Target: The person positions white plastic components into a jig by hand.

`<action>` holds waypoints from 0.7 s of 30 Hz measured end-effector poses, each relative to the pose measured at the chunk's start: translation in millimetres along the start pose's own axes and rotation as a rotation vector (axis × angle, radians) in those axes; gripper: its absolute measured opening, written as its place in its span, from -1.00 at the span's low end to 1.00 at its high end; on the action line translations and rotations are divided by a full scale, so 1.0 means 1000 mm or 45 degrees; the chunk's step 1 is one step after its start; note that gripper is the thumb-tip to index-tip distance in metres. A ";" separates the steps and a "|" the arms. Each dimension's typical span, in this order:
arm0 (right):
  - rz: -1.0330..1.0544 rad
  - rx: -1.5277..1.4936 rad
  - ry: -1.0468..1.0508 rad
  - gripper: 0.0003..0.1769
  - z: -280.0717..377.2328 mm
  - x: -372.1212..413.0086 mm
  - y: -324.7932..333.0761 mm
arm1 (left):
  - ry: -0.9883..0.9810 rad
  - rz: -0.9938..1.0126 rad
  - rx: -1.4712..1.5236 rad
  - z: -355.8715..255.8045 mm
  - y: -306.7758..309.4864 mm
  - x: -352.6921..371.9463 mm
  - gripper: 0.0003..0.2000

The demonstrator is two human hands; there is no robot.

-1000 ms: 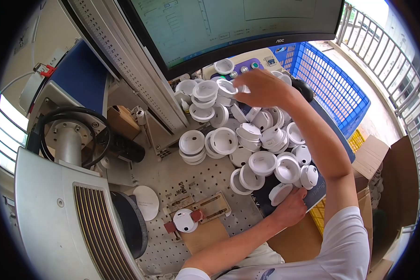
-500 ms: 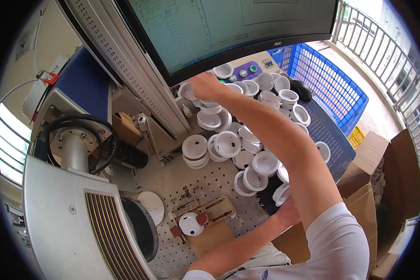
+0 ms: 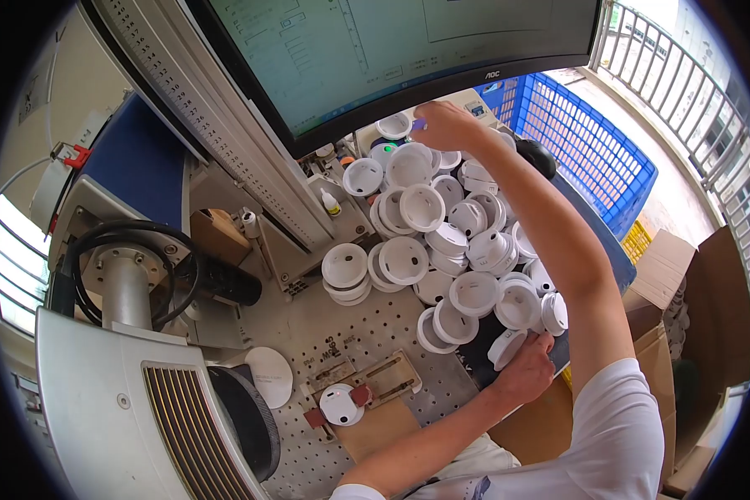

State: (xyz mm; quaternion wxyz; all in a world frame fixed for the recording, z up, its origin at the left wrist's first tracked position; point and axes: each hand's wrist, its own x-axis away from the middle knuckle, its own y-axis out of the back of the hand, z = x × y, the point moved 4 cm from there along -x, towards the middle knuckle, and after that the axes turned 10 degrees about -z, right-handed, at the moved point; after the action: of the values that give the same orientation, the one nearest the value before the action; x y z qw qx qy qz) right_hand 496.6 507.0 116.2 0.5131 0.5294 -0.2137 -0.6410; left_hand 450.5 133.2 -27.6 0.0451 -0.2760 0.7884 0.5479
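My left hand (image 3: 525, 371), at the lower right of the pile, has its fingers closed at a white cup lid (image 3: 507, 350) tilted on its edge. More white plastic cup lids (image 3: 475, 293) lie loosely heaped beside it, some stacked, several with a small dark sip hole. My right hand (image 3: 448, 123) is just below the monitor's lower edge, over the purple button panel (image 3: 420, 124). Its fingers are curled down, partly hidden, and no object shows in them. One lid (image 3: 340, 405) sits in a fixture (image 3: 383, 382) with a red light spot on it.
A monitor (image 3: 425, 50) overhangs the back of the bench. To the left stand a ruled column (image 3: 167, 75) and a machine head (image 3: 125, 400) with a dark round lens. A blue crate (image 3: 587, 142) and a cardboard box (image 3: 654, 292) are at the right; a small bottle (image 3: 331, 202) stands by the column.
My right hand has moved right from the far-left lids to the button panel, and lids there have shifted. My left hand has come slightly up and right at the tilted lid.
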 end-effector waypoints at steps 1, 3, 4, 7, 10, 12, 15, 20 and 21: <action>-0.002 -0.004 -0.002 -0.53 -0.011 -0.016 -0.020 | 0.001 0.005 -0.002 0.001 -0.002 0.000 -0.82; -0.127 0.054 0.144 -0.41 -0.020 -0.044 -0.064 | 0.139 -0.226 0.327 0.006 0.000 0.000 -0.83; -0.129 0.049 0.145 -0.41 -0.015 -0.045 -0.074 | 0.140 -0.224 0.323 0.006 0.001 -0.002 -0.83; -0.126 0.076 -0.036 -0.32 -0.002 -0.047 -0.090 | 0.096 -0.678 0.709 0.007 0.019 -0.004 -0.75; -0.293 0.170 -0.046 -0.33 0.011 -0.043 -0.078 | 0.077 -0.731 0.717 0.008 0.017 -0.002 -0.70; -0.303 0.028 -0.018 -0.31 0.016 -0.039 -0.061 | 0.068 -0.417 0.601 0.008 0.001 -0.001 -0.75; 0.123 -0.322 0.000 -0.28 0.021 -0.034 -0.052 | 0.135 -0.381 0.442 0.008 0.000 -0.002 -0.81; 0.385 -0.306 0.124 -0.30 0.062 -0.003 -0.056 | 0.125 -0.327 0.402 0.008 -0.001 -0.002 -0.82; 0.403 -0.250 0.226 -0.27 0.070 -0.002 -0.060 | 0.110 -0.405 0.454 0.009 -0.001 -0.002 -0.80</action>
State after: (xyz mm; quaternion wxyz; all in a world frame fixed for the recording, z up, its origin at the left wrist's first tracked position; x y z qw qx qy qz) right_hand 407.9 512.7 92.7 0.6734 0.4909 -0.1847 -0.5210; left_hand 450.6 141.6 -31.4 0.1450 -0.4075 0.8206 0.3736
